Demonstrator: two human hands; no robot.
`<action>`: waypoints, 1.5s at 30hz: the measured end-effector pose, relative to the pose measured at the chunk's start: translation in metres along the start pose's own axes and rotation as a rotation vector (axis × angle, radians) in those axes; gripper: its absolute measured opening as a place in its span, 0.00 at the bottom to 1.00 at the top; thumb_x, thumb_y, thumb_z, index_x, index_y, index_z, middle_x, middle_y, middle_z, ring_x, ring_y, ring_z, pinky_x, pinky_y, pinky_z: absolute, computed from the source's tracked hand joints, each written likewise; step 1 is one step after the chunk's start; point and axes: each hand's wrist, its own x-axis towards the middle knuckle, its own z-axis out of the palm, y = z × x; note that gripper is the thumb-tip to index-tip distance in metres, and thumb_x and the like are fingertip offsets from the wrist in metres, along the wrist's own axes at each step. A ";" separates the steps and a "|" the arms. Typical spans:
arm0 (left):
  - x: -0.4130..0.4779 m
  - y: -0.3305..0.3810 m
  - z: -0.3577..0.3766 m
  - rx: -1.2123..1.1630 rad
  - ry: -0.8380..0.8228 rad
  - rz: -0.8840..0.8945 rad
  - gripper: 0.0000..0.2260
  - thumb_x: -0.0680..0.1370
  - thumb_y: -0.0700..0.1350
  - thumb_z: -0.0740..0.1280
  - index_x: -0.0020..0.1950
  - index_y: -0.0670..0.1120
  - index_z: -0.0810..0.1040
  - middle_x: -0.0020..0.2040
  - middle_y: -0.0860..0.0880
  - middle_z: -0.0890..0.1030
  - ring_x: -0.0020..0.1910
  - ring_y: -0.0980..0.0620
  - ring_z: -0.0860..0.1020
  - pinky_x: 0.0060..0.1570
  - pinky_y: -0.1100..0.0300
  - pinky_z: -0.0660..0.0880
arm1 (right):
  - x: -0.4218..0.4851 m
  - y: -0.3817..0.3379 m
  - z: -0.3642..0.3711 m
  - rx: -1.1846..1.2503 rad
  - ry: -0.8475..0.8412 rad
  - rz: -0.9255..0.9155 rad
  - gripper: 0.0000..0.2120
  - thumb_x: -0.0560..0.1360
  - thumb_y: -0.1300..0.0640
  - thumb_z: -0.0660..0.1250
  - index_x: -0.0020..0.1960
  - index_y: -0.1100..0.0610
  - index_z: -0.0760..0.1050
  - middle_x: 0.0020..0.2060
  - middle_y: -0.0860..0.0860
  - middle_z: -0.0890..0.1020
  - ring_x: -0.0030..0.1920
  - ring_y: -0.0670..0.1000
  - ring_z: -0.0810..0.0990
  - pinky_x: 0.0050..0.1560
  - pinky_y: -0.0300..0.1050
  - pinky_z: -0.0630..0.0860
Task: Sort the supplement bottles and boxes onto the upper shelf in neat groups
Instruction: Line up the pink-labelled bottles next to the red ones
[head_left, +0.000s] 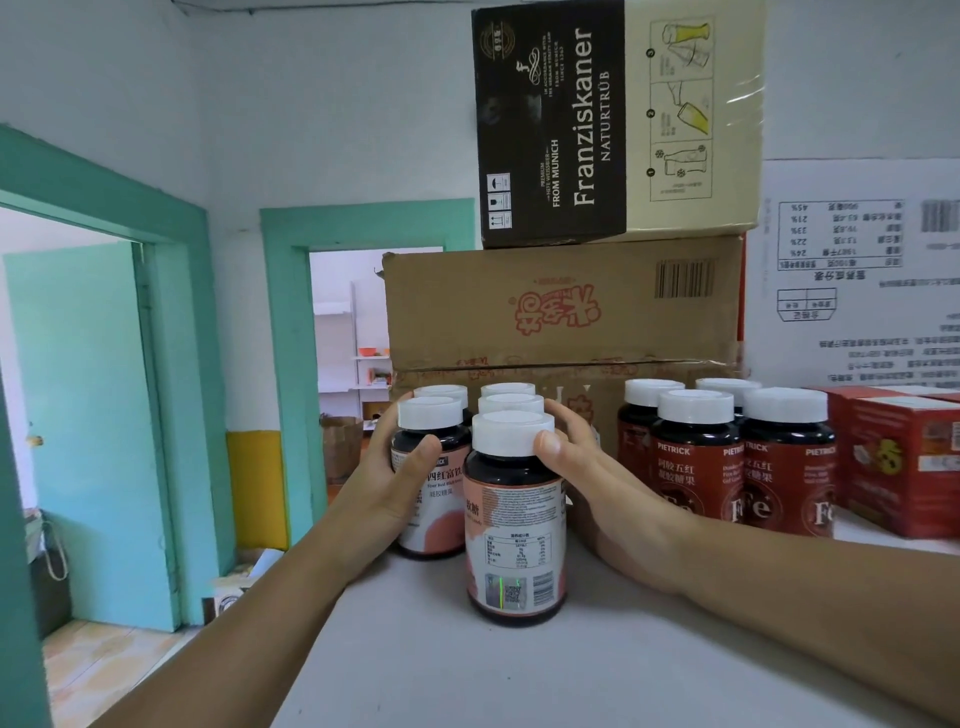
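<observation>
Five pink-label bottles (514, 530) are seen standing on the shelf (571, 670), close in front of the brown carton (561, 312) towards its left end. Every cap is up, so each long axis is vertical. The labels are not turned alike (the one furthest from the carton shows its back panel with table and codes, its neighbour the front).

The cluster is enclosed from both sides. The grip of the left hand (395, 488) is curled round the outer bottle, thumb laid across its dark shoulder. The grip of the right hand (597, 488) is wrapped round the other flank, thumb pressed at the rim of the front cap, fingers reaching behind towards the carton.

The bottles are judged to be rigid plastic, moderately heavy if full, with smooth, rather slippery labels. They are tall, so they are likely to tip if pushed high up; hold is best taken low on the bodies, not at the caps.

Red-label bottles (696, 467) are grouped before the carton's right end, with red boxes (904, 462) beyond them.
</observation>
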 end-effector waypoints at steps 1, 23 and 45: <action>0.000 0.000 0.000 0.007 0.000 -0.004 0.51 0.54 0.83 0.58 0.73 0.62 0.60 0.62 0.63 0.76 0.55 0.67 0.78 0.52 0.69 0.73 | 0.001 0.001 -0.001 -0.004 0.007 -0.003 0.66 0.45 0.22 0.71 0.76 0.40 0.48 0.74 0.42 0.63 0.72 0.45 0.63 0.75 0.52 0.57; 0.001 -0.004 -0.001 -0.030 0.005 -0.019 0.50 0.55 0.82 0.61 0.73 0.62 0.62 0.63 0.62 0.76 0.58 0.63 0.78 0.62 0.58 0.73 | 0.075 0.044 -0.031 -0.033 0.168 -0.077 0.77 0.37 0.22 0.72 0.75 0.62 0.56 0.60 0.46 0.69 0.63 0.50 0.70 0.64 0.49 0.66; 0.000 -0.003 0.001 -0.081 0.012 -0.025 0.42 0.61 0.81 0.58 0.73 0.70 0.55 0.69 0.62 0.72 0.61 0.65 0.76 0.67 0.52 0.71 | -0.005 -0.003 -0.002 0.048 -0.065 -0.100 0.55 0.49 0.28 0.75 0.72 0.40 0.61 0.63 0.36 0.76 0.63 0.38 0.75 0.66 0.44 0.68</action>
